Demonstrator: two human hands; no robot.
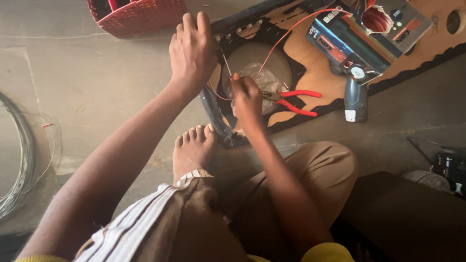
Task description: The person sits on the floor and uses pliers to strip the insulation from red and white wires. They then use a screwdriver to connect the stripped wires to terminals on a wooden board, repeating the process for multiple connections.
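Note:
My left hand (192, 51) is raised over the edge of a wooden board (315, 77) with a round hole, its fingers closed around the end of a thin wire (226, 63). My right hand (246, 99) is just below it, pinching the same thin wire near the hole. A red wire (291, 30) runs from my hands up to a spool (376, 19) in a box. Red-handled pliers (293, 99) lie on the board right beside my right hand. My bare foot (194, 148) rests on the floor below the hands.
A red plastic basket (138, 14) stands at the top left. The blue cardboard box (364, 39) of wire sits on the board, with a dark cordless tool (356, 99) below it. Coiled grey wire (19, 160) lies on the concrete floor at left. A dark object (449, 167) sits at right.

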